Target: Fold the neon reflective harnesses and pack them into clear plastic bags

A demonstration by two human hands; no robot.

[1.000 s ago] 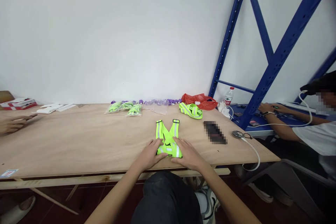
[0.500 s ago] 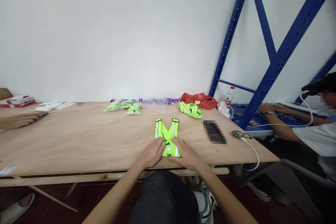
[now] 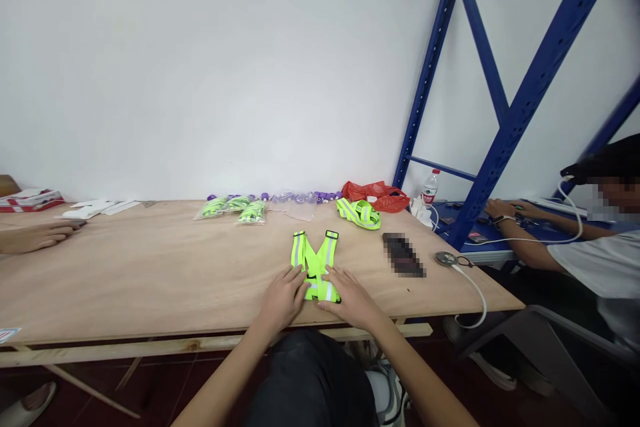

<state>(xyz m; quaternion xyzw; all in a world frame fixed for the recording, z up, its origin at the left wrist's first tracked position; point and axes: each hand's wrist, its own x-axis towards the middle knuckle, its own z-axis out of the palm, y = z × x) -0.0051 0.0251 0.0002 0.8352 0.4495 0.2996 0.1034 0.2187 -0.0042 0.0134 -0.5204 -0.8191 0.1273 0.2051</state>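
A fluorescent yellow-green reflective vest [image 3: 314, 260] with grey stripes lies folded on the wooden table, its two straps with black buckles pointing away from me. Beside its lower left edge rests my left hand [image 3: 284, 295], open, fingertips and thumb touching the fabric. My right hand [image 3: 353, 297] lies open on the lower right part, fingers stretched over the cloth. A second vest [image 3: 359, 213], rolled into a loose bundle, sits farther back to the right. Several similar vests in clear bags [image 3: 251, 212] lie at the back, left of centre.
Empty-looking clear bags [image 3: 303, 207], small purple items [image 3: 327, 196] and a red plastic bag [image 3: 375, 195] line the wall. A pixelated dark object [image 3: 404, 255] and a round device with a white cable [image 3: 446, 258] lie right. Another person's hand [image 3: 43, 237] rests left; a blue rack [image 3: 493, 147] stands right.
My left hand has slid slightly left, uncovering more of the vest's lower left part. My right hand stays on the vest. The camera view has shifted a little.
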